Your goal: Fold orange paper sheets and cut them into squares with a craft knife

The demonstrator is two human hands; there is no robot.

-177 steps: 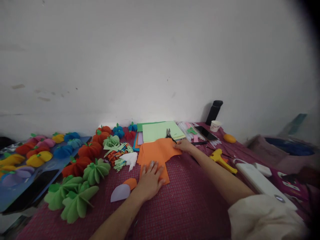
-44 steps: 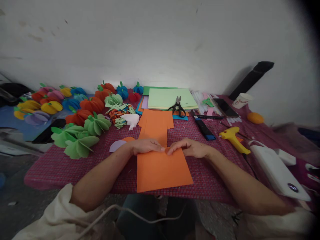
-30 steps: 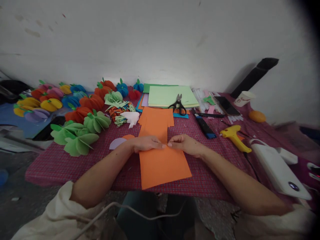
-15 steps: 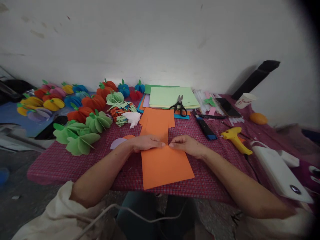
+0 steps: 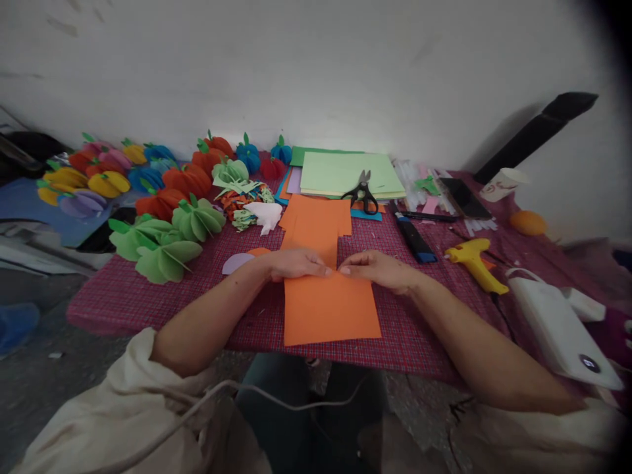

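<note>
An orange sheet of paper (image 5: 332, 309) lies at the front of the table, its far edge between my hands. My left hand (image 5: 301, 264) is closed on that edge, thumb on top and fingers underneath. Close beside it, my right hand (image 5: 378, 270) pinches the same edge between thumb and fingertips. Beyond my hands, more orange paper (image 5: 316, 220) lies in overlapping pieces. Black-handled scissors (image 5: 364, 195) rest behind it on a stack of pale green sheets (image 5: 350, 172). Purple and orange paper rounds (image 5: 237, 263) lie beside my left wrist.
Colourful paper pumpkins (image 5: 185, 181) crowd the left side, near paper scraps (image 5: 244, 204). To the right are a utility knife (image 5: 415, 237), a yellow glue gun (image 5: 476, 265), a white power bank (image 5: 563, 329), a phone (image 5: 465, 197), a paper cup (image 5: 502, 184) and an orange fruit (image 5: 528, 222).
The near orange sheet has turned slightly, so its front edge now runs nearly level. Both hands keep their hold on its far edge. The camera view has shifted a little.
</note>
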